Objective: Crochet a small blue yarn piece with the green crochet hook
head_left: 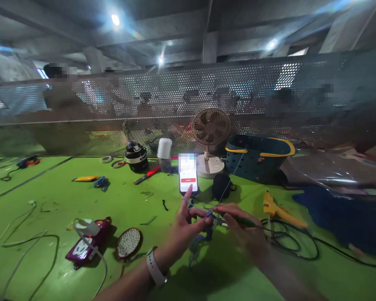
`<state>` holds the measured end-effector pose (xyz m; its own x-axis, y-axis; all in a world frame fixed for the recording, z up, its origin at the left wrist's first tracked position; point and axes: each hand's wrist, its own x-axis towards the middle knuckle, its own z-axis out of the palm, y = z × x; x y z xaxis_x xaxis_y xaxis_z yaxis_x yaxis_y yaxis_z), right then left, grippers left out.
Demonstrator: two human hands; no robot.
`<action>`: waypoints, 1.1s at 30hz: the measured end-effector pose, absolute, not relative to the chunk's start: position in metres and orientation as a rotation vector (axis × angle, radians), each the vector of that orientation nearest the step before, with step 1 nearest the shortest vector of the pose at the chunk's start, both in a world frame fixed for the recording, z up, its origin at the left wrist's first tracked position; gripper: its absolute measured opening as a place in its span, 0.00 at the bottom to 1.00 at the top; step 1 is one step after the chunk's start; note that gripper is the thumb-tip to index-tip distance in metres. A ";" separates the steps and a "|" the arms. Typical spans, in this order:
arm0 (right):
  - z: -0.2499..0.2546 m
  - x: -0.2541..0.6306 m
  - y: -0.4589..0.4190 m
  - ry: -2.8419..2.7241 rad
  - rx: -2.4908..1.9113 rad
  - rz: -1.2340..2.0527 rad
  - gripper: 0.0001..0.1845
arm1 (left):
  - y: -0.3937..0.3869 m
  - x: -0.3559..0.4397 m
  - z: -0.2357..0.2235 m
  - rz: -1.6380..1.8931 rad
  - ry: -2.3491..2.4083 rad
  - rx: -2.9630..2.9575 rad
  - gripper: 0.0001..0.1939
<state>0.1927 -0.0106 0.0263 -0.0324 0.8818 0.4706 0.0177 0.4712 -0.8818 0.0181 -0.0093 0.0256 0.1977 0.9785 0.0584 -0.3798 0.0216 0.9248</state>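
Observation:
My left hand (189, 223) pinches a small piece of purple-blue crochet work (209, 213) between thumb and fingers. Its index finger points up, with yarn around it, in front of a lit phone (188, 175). In my right hand (242, 228) is a crochet hook (242, 220) with a green handle, its tip end close to the piece. More bluish and pale yarn work (196, 246) hangs below my left hand; its exact shape is blurred. A thin strand of yarn (233, 173) slants from the basket (253, 167) down to my hands.
Behind the phone stand a fan (210, 127) and a black container (136, 158). A yellow glue gun (282, 211) with its cable lies at right. At left are a purple power strip (89, 242), a round perforated red-rimmed object (129, 243) and cords. A perforated metal screen (163, 100) closes off the back.

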 end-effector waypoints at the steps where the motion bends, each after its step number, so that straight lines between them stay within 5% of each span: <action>1: 0.028 0.193 -0.010 -1.419 -0.857 0.862 0.06 | -0.009 0.018 0.027 1.232 0.776 1.029 0.55; 15: 0.026 0.199 -0.010 -1.451 -0.893 0.748 0.07 | -0.009 0.022 0.023 1.357 0.821 1.117 0.52; 20: 0.012 0.197 -0.009 -1.660 -0.827 0.632 0.15 | -0.010 0.027 0.028 1.364 0.856 1.095 0.56; 25: 0.020 0.192 -0.011 -1.416 -0.978 0.856 0.07 | -0.013 0.029 0.025 1.295 0.840 1.154 0.55; 29: 0.027 0.192 -0.007 -1.133 -1.030 1.136 0.11 | -0.010 0.027 0.021 1.274 0.816 1.183 0.55; 33: 0.022 0.193 0.000 -0.982 -0.891 1.240 0.11 | -0.005 0.021 0.017 1.254 0.883 1.274 0.42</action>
<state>0.1929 -0.0004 0.0217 0.0570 0.9925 0.1079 -0.3330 0.1208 -0.9352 0.0206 -0.0055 0.0170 0.1654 0.9727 0.1626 -0.1743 -0.1335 0.9756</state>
